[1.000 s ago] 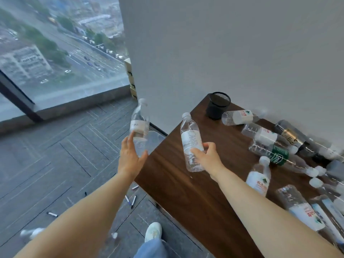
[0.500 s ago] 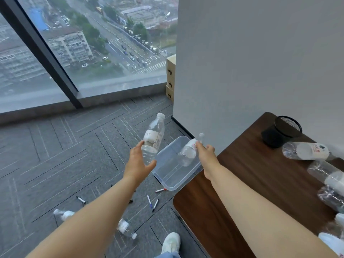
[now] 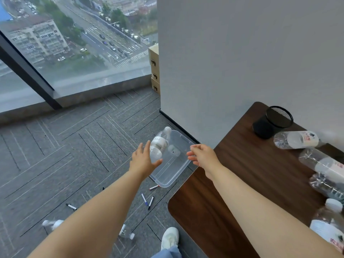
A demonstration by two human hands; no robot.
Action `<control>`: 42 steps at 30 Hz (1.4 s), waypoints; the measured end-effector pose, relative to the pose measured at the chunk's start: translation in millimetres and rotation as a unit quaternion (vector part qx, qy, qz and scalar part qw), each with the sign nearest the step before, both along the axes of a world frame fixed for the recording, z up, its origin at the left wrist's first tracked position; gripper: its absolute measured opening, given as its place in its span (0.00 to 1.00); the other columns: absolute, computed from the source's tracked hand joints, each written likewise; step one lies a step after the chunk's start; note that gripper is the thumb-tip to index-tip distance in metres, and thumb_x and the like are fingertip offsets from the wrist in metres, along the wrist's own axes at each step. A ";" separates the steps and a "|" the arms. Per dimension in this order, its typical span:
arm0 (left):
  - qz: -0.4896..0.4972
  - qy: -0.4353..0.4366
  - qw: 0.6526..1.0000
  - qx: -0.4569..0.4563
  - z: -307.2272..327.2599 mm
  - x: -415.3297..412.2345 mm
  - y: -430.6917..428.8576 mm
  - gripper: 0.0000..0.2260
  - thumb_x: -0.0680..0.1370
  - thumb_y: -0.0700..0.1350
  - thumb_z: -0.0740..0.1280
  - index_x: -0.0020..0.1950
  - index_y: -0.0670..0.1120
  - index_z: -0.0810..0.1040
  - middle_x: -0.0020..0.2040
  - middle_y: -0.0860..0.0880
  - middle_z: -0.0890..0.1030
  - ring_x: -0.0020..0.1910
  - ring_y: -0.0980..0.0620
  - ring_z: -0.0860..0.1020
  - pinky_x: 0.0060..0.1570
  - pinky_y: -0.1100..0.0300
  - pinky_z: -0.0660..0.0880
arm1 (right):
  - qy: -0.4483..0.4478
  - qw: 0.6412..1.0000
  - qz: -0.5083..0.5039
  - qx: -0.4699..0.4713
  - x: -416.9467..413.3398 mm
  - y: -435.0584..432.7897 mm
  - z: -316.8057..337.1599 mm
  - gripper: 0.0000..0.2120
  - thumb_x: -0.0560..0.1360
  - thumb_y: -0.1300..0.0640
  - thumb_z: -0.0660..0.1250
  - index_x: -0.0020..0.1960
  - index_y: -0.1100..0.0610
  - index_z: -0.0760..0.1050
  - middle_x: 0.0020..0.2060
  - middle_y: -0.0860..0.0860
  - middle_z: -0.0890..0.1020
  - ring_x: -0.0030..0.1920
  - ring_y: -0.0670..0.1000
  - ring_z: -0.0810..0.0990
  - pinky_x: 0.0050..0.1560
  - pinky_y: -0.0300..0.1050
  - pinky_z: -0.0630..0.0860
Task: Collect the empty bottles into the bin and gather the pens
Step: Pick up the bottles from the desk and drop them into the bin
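My left hand [image 3: 143, 160] hangs over the near left edge of a clear plastic bin [image 3: 164, 184] on the carpet. It holds a clear bottle [image 3: 159, 143] by the base, between thumb and spread fingers, with the bottle tilted over the bin. My right hand [image 3: 202, 156] is at the bin's right rim with its fingers apart and nothing in them. A blurred second bottle [image 3: 174, 150] is inside the bin. Several pens lie on the floor: a red one [image 3: 153, 187], a blue one [image 3: 144, 199], a black one [image 3: 150, 202].
A dark wooden table [image 3: 242, 183] at right carries a black mesh pen holder [image 3: 273, 120] and several lying bottles [image 3: 296, 139]. Two more bottles [image 3: 52, 224] and another pen [image 3: 71, 206] lie on the carpet near my white shoe [image 3: 169, 237]. Cardboard boxes [image 3: 154, 71] stand by the window.
Both hands swung left from the table to the bin. My right hand let go of its bottle, which is now in the bin. My left hand carried its bottle over the bin.
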State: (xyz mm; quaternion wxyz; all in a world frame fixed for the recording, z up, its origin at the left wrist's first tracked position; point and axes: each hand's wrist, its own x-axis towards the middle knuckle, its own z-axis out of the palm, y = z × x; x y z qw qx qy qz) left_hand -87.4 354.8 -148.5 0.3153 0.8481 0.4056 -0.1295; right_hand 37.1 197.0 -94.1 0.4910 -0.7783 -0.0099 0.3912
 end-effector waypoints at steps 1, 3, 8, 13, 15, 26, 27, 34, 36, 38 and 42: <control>-0.011 0.027 0.999 0.021 1.8 5.7 0.1 0.40 0.75 0.62 0.62 0.77 0.51 0.43 0.78 0.45 0.45 0.77 0.40 0.48 0.71 0.39 0.53 | -0.005 1.000 -0.004 0.001 2.6 -0.5 0.9 0.07 0.79 0.57 0.59 0.54 0.57 0.73 0.43 0.50 0.80 0.39 0.44 0.77 0.44 0.39 0.74; -0.025 0.059 0.997 0.046 3.9 13.0 -0.4 0.37 0.76 0.64 0.57 0.77 0.51 0.42 0.78 0.45 0.41 0.77 0.41 0.44 0.71 0.37 0.50 | -0.009 1.000 -0.008 0.003 6.7 -0.1 3.5 0.07 0.79 0.57 0.59 0.53 0.57 0.73 0.42 0.50 0.80 0.38 0.44 0.77 0.43 0.38 0.74; -0.038 0.036 0.997 0.062 6.1 16.0 -4.1 0.30 0.78 0.53 0.61 0.76 0.46 0.53 0.77 0.42 0.54 0.75 0.41 0.56 0.71 0.42 0.60 | -0.011 1.000 -0.013 0.012 7.7 -1.9 8.8 0.06 0.79 0.59 0.59 0.53 0.57 0.73 0.40 0.49 0.79 0.36 0.44 0.76 0.38 0.36 0.72; -0.028 -0.042 0.998 0.043 19.1 21.8 -9.2 0.15 0.78 0.47 0.59 0.63 0.46 0.73 0.56 0.47 0.79 0.51 0.47 0.78 0.50 0.53 0.76 | -0.012 1.000 -0.011 0.016 3.2 -12.8 15.4 0.07 0.79 0.59 0.59 0.53 0.58 0.74 0.40 0.49 0.79 0.36 0.44 0.76 0.40 0.37 0.72; -0.032 -0.062 0.996 0.057 29.3 25.5 -16.5 0.11 0.77 0.46 0.59 0.57 0.46 0.76 0.47 0.48 0.81 0.41 0.47 0.77 0.40 0.56 0.74 | -0.012 1.000 -0.015 0.018 1.7 -22.5 20.2 0.07 0.79 0.59 0.59 0.53 0.58 0.74 0.40 0.49 0.79 0.36 0.44 0.76 0.38 0.36 0.72; -0.143 -0.140 0.979 0.048 68.5 64.5 -127.5 0.10 0.78 0.44 0.59 0.52 0.46 0.79 0.47 0.46 0.83 0.47 0.45 0.79 0.45 0.54 0.75 | -0.054 0.995 -0.085 -0.009 4.7 -138.3 39.7 0.06 0.79 0.57 0.59 0.48 0.55 0.75 0.44 0.51 0.82 0.45 0.48 0.79 0.42 0.38 0.75; -0.155 -0.146 0.976 0.043 70.2 68.4 -142.5 0.10 0.77 0.44 0.59 0.51 0.47 0.79 0.47 0.46 0.83 0.48 0.45 0.79 0.45 0.55 0.74 | -0.056 0.994 -0.097 -0.016 4.4 -154.3 40.9 0.06 0.79 0.57 0.59 0.48 0.54 0.75 0.45 0.51 0.82 0.45 0.48 0.80 0.42 0.38 0.75; -0.276 -0.160 0.948 -0.010 76.3 84.5 -257.9 0.08 0.78 0.47 0.61 0.54 0.49 0.77 0.51 0.51 0.80 0.48 0.51 0.78 0.48 0.57 0.75 | -0.089 0.975 -0.198 -0.045 -6.5 -270.4 43.3 0.08 0.78 0.58 0.59 0.42 0.54 0.73 0.38 0.48 0.81 0.38 0.46 0.79 0.41 0.39 0.73; -0.309 -0.141 0.940 -0.020 76.0 87.2 -291.9 0.12 0.78 0.50 0.61 0.60 0.48 0.74 0.57 0.50 0.77 0.53 0.50 0.77 0.53 0.55 0.75 | -0.099 0.968 -0.224 -0.048 -11.1 -302.7 44.2 0.08 0.78 0.59 0.59 0.41 0.54 0.73 0.38 0.49 0.81 0.36 0.45 0.78 0.39 0.38 0.72; -0.339 -0.122 0.933 -0.028 74.4 89.5 -325.0 0.17 0.78 0.52 0.61 0.65 0.47 0.70 0.62 0.48 0.73 0.58 0.47 0.75 0.57 0.53 0.73 | -0.110 0.961 -0.247 -0.053 -16.3 -333.7 43.9 0.09 0.78 0.59 0.60 0.39 0.54 0.73 0.38 0.51 0.81 0.36 0.46 0.78 0.42 0.40 0.74; -0.371 -0.100 0.923 -0.034 72.7 92.3 -384.2 0.25 0.78 0.55 0.60 0.72 0.47 0.62 0.68 0.43 0.66 0.65 0.41 0.69 0.62 0.48 0.69 | -0.135 0.948 -0.280 -0.070 -26.3 -384.5 44.6 0.09 0.78 0.59 0.60 0.40 0.53 0.72 0.38 0.50 0.81 0.36 0.45 0.79 0.44 0.42 0.74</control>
